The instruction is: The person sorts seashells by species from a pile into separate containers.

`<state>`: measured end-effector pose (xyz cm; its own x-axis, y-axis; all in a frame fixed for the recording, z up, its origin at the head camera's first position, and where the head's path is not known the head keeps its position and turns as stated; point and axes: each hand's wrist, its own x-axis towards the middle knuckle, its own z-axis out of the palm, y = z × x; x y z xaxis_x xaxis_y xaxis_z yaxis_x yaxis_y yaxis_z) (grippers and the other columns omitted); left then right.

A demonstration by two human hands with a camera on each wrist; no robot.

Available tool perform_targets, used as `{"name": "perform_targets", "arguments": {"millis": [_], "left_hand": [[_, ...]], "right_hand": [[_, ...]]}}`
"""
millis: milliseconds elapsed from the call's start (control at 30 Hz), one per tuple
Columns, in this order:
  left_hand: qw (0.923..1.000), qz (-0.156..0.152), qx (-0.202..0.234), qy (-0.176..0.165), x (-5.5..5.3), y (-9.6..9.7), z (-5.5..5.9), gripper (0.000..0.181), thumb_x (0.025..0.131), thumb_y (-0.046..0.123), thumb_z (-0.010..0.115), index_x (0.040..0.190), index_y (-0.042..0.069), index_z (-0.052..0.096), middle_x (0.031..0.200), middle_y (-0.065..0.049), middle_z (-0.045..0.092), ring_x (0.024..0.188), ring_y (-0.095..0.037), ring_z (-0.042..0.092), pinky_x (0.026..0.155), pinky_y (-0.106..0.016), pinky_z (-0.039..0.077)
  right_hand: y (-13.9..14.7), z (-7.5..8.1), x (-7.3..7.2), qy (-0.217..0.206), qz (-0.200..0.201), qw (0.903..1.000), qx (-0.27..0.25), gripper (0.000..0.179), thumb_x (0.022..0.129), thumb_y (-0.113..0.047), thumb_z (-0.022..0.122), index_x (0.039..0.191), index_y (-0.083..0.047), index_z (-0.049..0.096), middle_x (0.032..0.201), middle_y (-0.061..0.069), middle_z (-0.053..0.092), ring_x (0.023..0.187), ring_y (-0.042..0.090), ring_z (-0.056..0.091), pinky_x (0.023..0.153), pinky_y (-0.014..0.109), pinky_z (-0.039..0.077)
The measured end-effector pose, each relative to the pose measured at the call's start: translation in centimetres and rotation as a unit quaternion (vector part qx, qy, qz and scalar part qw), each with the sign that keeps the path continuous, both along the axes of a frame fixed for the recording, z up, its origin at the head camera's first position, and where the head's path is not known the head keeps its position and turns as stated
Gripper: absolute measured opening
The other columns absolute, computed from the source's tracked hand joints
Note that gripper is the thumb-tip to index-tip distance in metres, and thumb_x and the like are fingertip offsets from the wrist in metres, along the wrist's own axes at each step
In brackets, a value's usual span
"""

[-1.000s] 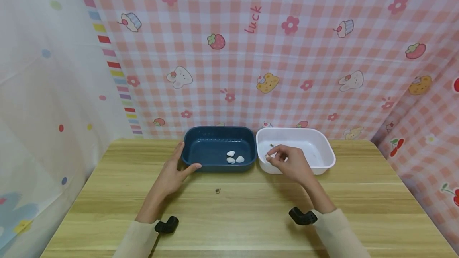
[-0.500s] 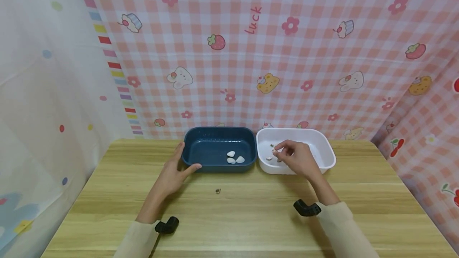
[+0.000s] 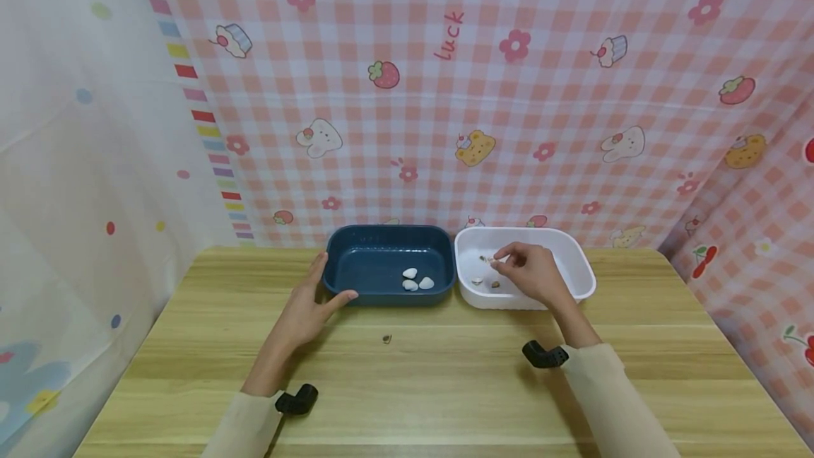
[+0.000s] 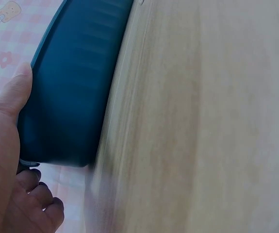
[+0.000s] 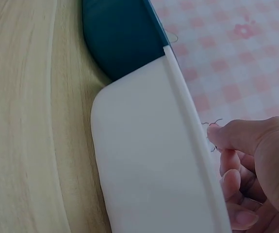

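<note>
My left hand (image 3: pixel 307 313) holds the left end of a dark blue basin (image 3: pixel 369 297), thumb on its near side and fingers along the far left edge. Three white shells (image 3: pixel 410 285) lie at the right of that basin. My right hand (image 3: pixel 529 274) reaches over the white basin (image 3: pixel 575 288), thumb and index fingertips close together at a tiny pale piece, seemingly a small shell (image 3: pixel 490 260). A greenish piece (image 3: pixel 482 258), a pinkish-white shell (image 3: pixel 477 280) and a brown piece (image 3: pixel 495 285) lie in the white basin. In the right wrist view, the basin's wall (image 5: pixel 149 145) hides its contents.
Both basins stand side by side at the back of the wooden table (image 3: pixel 432 387), against a pink checked cloth (image 3: pixel 407 126). One small dark shell-like piece (image 3: pixel 386 338) lies on the tabletop in front of the blue basin. Black wrist cameras (image 3: pixel 545 355) sit at both cuffs.
My right hand has moved right and slightly back within the white basin, uncovering the pinkish-white shell and the brown piece. My left hand and the blue basin have stayed put.
</note>
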<state>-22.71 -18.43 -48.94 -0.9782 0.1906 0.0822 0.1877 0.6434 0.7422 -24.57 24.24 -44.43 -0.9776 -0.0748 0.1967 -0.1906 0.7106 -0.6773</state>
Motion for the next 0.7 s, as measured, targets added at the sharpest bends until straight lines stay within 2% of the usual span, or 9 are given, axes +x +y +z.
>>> {"name": "perform_targets", "arguments": {"millis": [367,700], "left_hand": [[0.9999,0.006,-0.008,0.001,0.05,0.07,0.01,0.103,0.095,0.057,0.066,0.167,0.015,0.006,0.174,-0.013,0.009,0.159,-0.039,0.015,0.124,-0.063,0.023],[1.0000,0.007,-0.006,-0.001,0.02,0.06,-0.06,0.103,0.095,0.057,0.066,0.167,0.016,0.006,0.174,-0.012,0.008,0.159,-0.038,0.015,0.124,-0.063,0.023]], "right_hand": [[0.29,-0.62,-1.02,-0.014,-0.012,0.9998,0.001,0.017,0.092,-0.022,0.077,0.100,-0.007,0.076,0.074,0.004,0.067,0.065,0.015,0.053,0.058,0.024,0.043],[0.25,-0.38,-0.75,-0.017,-0.022,0.9996,-0.004,0.022,0.093,-0.024,0.077,0.104,-0.005,0.074,0.078,0.006,0.068,0.069,0.014,0.054,0.060,0.022,0.043]]}}
